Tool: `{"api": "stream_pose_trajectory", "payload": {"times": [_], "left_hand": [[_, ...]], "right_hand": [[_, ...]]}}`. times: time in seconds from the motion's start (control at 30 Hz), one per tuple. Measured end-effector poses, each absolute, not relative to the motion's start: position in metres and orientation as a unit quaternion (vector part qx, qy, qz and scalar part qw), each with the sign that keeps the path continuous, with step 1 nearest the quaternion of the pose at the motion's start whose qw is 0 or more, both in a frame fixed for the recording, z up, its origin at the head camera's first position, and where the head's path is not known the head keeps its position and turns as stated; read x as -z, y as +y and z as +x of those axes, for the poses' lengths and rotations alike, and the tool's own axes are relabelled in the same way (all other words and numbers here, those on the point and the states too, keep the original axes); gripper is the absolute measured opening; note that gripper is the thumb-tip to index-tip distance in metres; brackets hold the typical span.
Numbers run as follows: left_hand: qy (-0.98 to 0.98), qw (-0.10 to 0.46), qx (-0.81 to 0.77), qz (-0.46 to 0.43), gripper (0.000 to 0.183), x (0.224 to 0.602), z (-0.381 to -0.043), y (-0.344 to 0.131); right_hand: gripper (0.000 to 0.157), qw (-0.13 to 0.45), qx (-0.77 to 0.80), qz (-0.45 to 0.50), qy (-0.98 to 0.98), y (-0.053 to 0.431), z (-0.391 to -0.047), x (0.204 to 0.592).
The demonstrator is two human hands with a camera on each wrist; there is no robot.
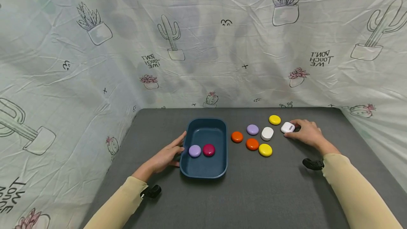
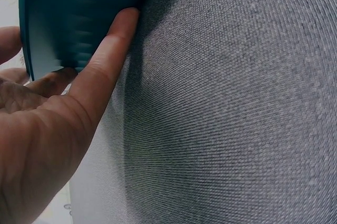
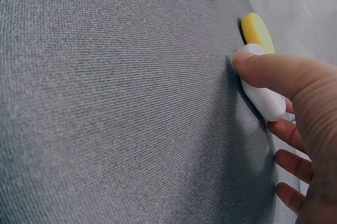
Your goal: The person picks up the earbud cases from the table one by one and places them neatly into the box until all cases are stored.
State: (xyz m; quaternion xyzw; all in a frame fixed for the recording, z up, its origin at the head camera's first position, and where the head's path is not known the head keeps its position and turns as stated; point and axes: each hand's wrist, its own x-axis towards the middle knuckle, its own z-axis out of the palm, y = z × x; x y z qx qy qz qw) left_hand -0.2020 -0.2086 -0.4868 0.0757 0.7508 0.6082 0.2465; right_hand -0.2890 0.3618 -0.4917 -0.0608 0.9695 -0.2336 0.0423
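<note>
Against the left side of a dark blue tray [image 1: 203, 173] rests my left hand [image 1: 165, 155]. In the left wrist view its thumb [image 2: 102, 66] lies straight along the tray's outer wall [image 2: 79, 18]. Inside the tray are a lilac disc [image 1: 195, 151] and a dark red disc [image 1: 208, 150]. On the right, my right hand [image 1: 306, 133] pinches a white rounded block [image 1: 287, 127] with a small grey mark, thumb at its near side. The right wrist view shows that block [image 3: 266, 100] low at the cloth, its far side partly hidden.
Between tray and right hand lie orange discs [image 1: 236, 137], a lilac disc [image 1: 252, 129], a white rounded piece [image 1: 267, 134] and yellow discs [image 1: 265, 150]. The grey table [image 1: 248, 193] meets a printed white curtain [image 1: 203, 45] at the back and left.
</note>
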Motion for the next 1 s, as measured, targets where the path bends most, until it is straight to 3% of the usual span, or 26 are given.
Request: {"api": "stream_pose_trajectory", "payload": {"times": [0.63,1.0], "left_hand": [[0.75,0.249,-0.607,0.079,0.066,0.487,-0.203,-0.208],[0.745,0.254,-0.612,0.084,0.066,0.488,-0.202,-0.211]], "right_hand": [[0.078,0.033,0.238,-0.056,0.969,0.358,-0.281,0.487],[0.078,0.007,0.262,-0.067,0.963,0.349,-0.275,0.465]]}}
